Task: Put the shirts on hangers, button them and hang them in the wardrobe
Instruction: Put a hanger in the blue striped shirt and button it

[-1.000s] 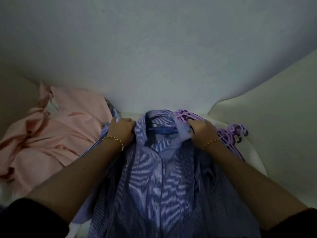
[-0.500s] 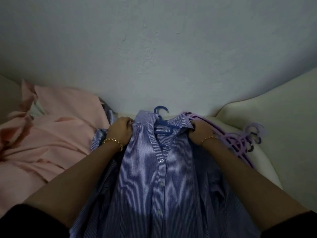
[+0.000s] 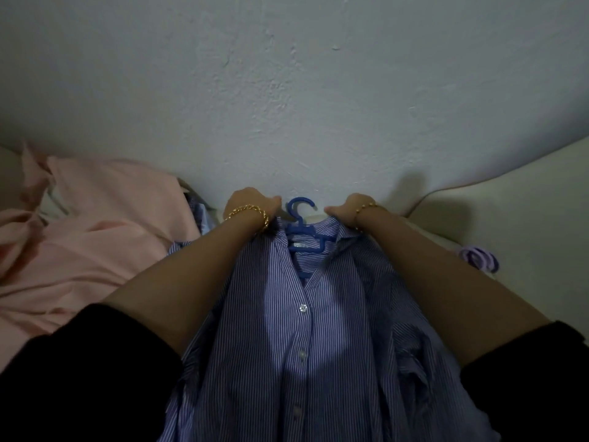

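Note:
A blue-and-white striped shirt (image 3: 306,346) lies front up before me on a blue plastic hanger (image 3: 301,224), whose hook sticks out above the collar. Several buttons run down its closed front; the neck is open. My left hand (image 3: 251,202) grips the collar on the left of the hook. My right hand (image 3: 347,207) grips the collar on the right. Both wrists wear gold bracelets.
A pink shirt (image 3: 83,244) lies crumpled at the left. Purple hangers (image 3: 479,258) peek out at the right beside my forearm. A pale wall (image 3: 287,106) rises just behind the shirt, and a cream surface (image 3: 510,218) spreads to the right.
Both hands have moved up and away from me along the collar to either side of the hook. The shirt has been drawn up with them, and the hanger's hook now shows fully.

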